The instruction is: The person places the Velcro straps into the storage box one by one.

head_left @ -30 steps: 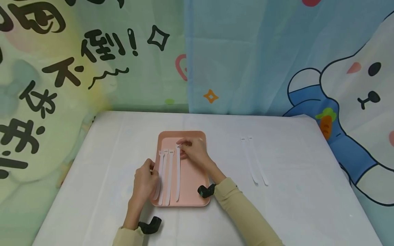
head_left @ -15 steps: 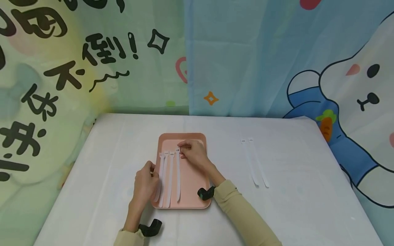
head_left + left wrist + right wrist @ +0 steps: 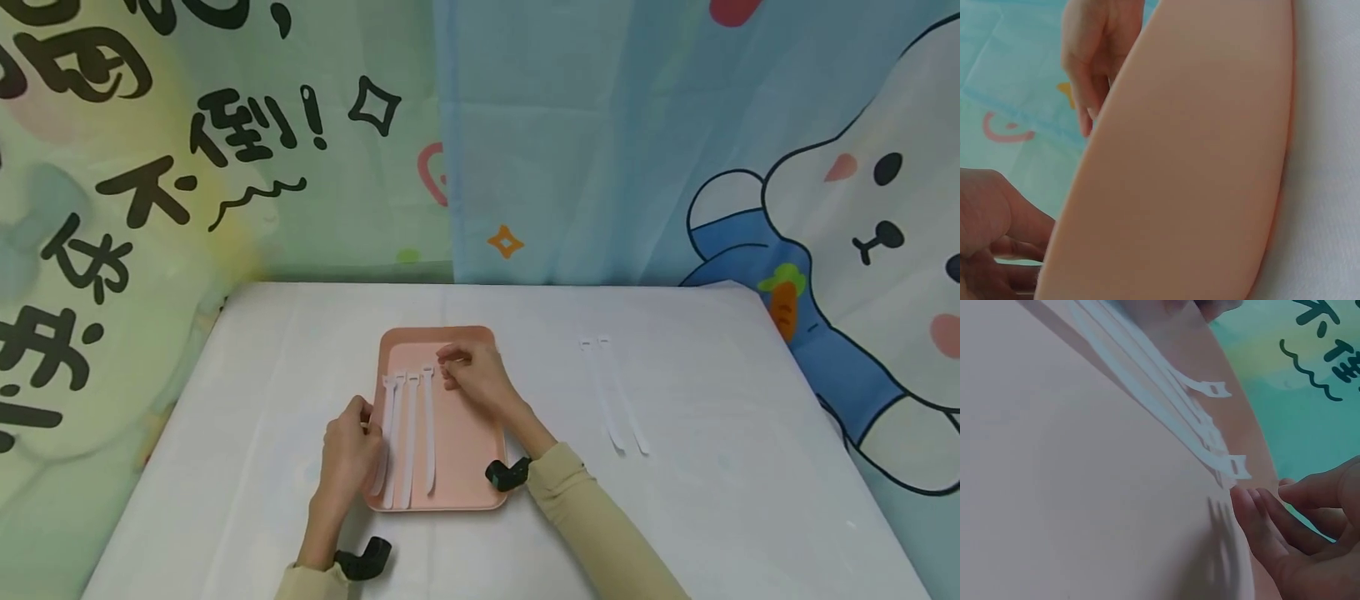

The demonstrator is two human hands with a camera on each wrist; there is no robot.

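Observation:
A pink tray [image 3: 468,450] lies on the table. Several long, thin white plastic strips [image 3: 410,442] with notched, slotted ends lie lengthwise in its left half. At the tray's left edge my left hand [image 3: 349,442] holds the rim, its fingers curled; in the left wrist view the tray wall [image 3: 1172,150] hides part of them. Over the tray's far part, my right hand [image 3: 480,379] has bent fingers and nothing between them. The right wrist view shows its fingertips [image 3: 1244,500] just beside the slotted end of the nearest strip [image 3: 1238,467].
Two more white strips [image 3: 615,400] lie on the white-covered table [image 3: 720,500] right of the tray. Behind stands a printed cloth backdrop [image 3: 570,150]. A black wrist camera [image 3: 365,558] sits on the left wrist, another [image 3: 507,475] on the right.
My right hand has let go of the rightmost strip's far end and shifted slightly right of it. That strip stays in the tray. The left hand keeps its place; the head view shifts slightly.

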